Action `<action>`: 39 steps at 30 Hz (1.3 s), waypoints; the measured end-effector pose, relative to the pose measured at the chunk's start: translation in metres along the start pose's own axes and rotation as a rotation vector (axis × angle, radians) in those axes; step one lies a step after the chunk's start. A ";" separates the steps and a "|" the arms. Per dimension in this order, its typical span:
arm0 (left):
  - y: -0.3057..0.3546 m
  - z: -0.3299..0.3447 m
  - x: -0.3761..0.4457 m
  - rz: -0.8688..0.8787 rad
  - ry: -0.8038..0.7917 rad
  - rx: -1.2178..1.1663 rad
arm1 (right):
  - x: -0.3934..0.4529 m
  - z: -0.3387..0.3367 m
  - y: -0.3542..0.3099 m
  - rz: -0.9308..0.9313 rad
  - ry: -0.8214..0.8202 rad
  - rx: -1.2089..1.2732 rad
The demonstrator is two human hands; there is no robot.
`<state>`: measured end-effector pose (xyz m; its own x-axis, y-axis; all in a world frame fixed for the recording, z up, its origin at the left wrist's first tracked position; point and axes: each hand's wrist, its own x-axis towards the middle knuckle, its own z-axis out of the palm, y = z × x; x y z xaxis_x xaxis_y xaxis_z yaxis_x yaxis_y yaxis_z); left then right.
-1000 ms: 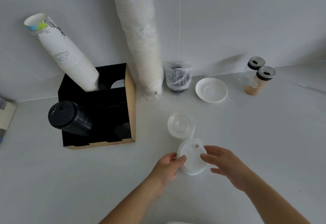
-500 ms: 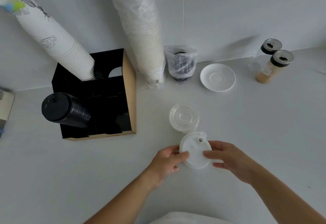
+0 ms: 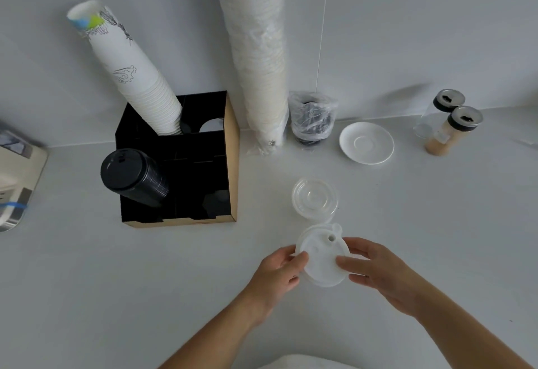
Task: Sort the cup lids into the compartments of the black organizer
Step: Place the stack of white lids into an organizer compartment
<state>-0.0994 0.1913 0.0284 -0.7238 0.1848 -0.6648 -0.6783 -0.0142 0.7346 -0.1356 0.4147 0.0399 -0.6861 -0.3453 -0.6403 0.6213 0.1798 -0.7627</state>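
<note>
Gripping white lids (image 3: 320, 258) between both hands, left hand (image 3: 276, 274), right hand (image 3: 378, 272), black organizer (image 3: 177, 162) apart

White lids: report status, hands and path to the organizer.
Left hand and right hand both grip white lids. Organizer far left. Clear lids on counter, beside the path.
</note>
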 end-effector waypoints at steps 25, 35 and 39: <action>0.014 -0.112 -0.093 0.154 0.152 -0.089 | -0.004 0.152 -0.043 -0.224 -0.023 0.053; 0.027 -0.144 -0.107 0.270 0.250 -0.176 | 0.013 0.192 -0.084 -0.221 -0.040 -0.051; 0.037 -0.152 -0.105 0.301 0.276 -0.214 | 0.019 0.197 -0.100 -0.227 -0.057 -0.086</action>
<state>-0.0679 0.0221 0.1046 -0.8795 -0.1265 -0.4587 -0.4226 -0.2356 0.8752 -0.1366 0.2083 0.1221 -0.7805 -0.4364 -0.4476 0.4177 0.1686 -0.8928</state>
